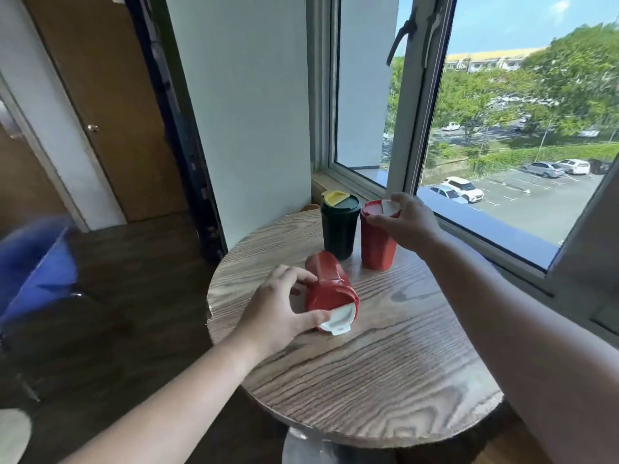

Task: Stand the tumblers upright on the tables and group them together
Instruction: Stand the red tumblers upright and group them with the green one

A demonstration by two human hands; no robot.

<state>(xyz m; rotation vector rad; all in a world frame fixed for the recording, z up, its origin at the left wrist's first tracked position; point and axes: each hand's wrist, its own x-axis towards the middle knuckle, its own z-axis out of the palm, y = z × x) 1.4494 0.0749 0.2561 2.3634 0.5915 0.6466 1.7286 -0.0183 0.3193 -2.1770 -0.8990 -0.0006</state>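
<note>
On the round wooden table (368, 380) a red tumbler (326, 283) with a white lid lies on its side, lid end toward me. My left hand (278, 313) wraps around its lid end, thumb on the white lid. A second red tumbler (376, 244) stands upright at the far side. My right hand (410, 222) grips its top rim and white lid. Just left of it and almost touching, a dark green tumbler (339, 229) with a yellow lid flap stands upright.
A window (469, 128) with a sill runs along the table's far and right side. A white wall column (251, 112) stands behind the table's left. A blue chair (37, 272) sits on the dark floor at the left.
</note>
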